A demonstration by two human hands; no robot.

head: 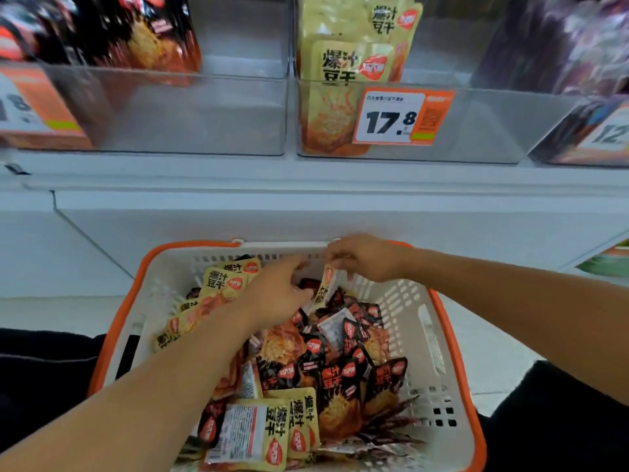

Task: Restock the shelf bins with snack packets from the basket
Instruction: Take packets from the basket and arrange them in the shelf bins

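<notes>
A white basket with an orange rim point(452, 335) sits low in front of me, heaped with yellow and black snack packets point(340, 376). My right hand point(366, 258) hovers over the basket's far side and pinches the top of a yellow packet point(325, 286), which hangs down from its fingers. My left hand point(275, 294) reaches into the pile just left of that packet; its fingertips curl downward behind the hand, so its hold is unclear. On the shelf above, a clear bin point(476, 131) holds a few upright yellow packets point(343, 66).
A price tag reading 17.8 point(394, 117) is on the middle bin's front. The left clear bin point(204, 114) holds black packets point(102, 32) at its back left. A right bin point(578, 97) holds dark purple packets. The white shelf ledge point(306, 185) juts out between bins and basket.
</notes>
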